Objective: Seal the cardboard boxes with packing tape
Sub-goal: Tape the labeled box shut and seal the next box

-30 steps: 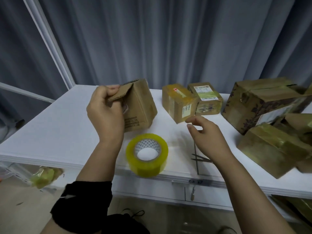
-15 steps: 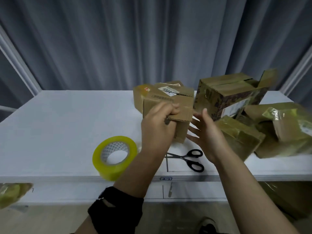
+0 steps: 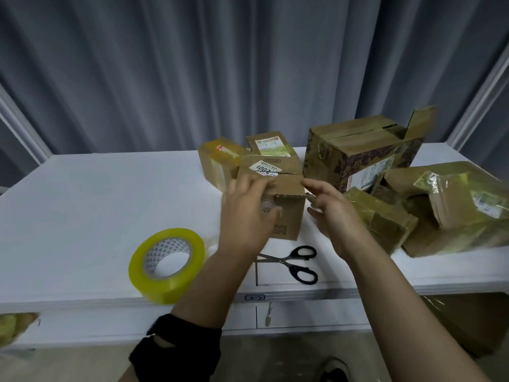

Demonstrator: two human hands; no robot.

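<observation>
A small brown cardboard box (image 3: pixel 289 216) with a white label on top stands on the white table (image 3: pixel 82 216), its top flaps folded down. My left hand (image 3: pixel 246 216) grips its left front side, fingers curled over the top edge. To the box's right, my right hand (image 3: pixel 334 216) has relaxed fingers, and the index fingertip touches the corner of the right flap. A roll of yellow packing tape (image 3: pixel 168 264) lies flat near the table's front edge, left of my left arm. Black-handled scissors (image 3: pixel 298 263) lie just in front of the box.
Two small taped boxes (image 3: pixel 217 161) (image 3: pixel 271 144) stand right behind the held box. A large box (image 3: pixel 358 150) with one raised flap and several tape-wrapped boxes (image 3: pixel 454 208) crowd the table's right side. A grey curtain hangs behind.
The small box has been carried right from the table's left part to stand before the taped boxes. My right hand has closed in on its right flap.
</observation>
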